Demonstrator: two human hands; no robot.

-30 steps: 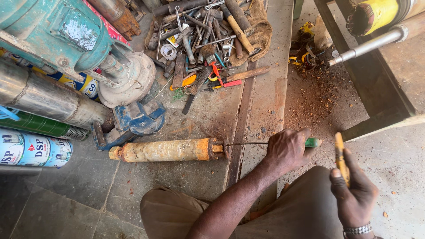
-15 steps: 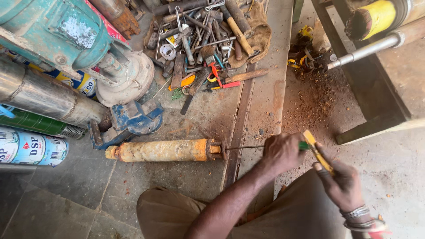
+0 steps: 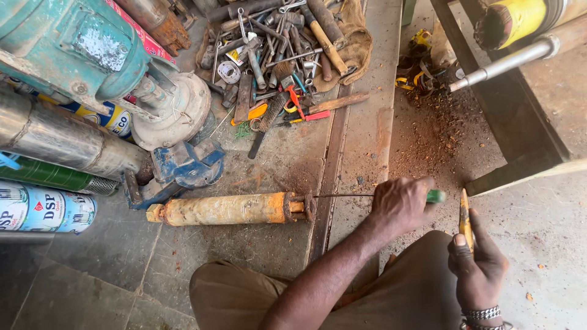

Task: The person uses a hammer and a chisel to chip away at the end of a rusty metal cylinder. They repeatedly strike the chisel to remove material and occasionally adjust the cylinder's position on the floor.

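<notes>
A rusty orange-yellow cylinder (image 3: 229, 209) lies on the concrete floor in front of my knees. A thin screwdriver shaft (image 3: 342, 195) runs from the cylinder's right end to a green handle (image 3: 435, 196). My left hand (image 3: 400, 205) is closed around that handle. To the right, my right hand (image 3: 478, 269) grips a slim yellowish tool (image 3: 465, 215) that points up, a little apart from the green handle's end. A bracelet sits on the right wrist.
A blue vise (image 3: 180, 170) stands just behind the cylinder. A heap of spanners, hammers and other hand tools (image 3: 278, 58) lies further back. Large teal motor (image 3: 67, 46), metal pump tubes (image 3: 61, 143) at left. Dark bench frame (image 3: 507, 116), rust-coloured dust at right.
My right hand swung the yellowish tool in against the screwdriver's green handle end, then drew back to the right. My left hand kept its hold on the screwdriver.
</notes>
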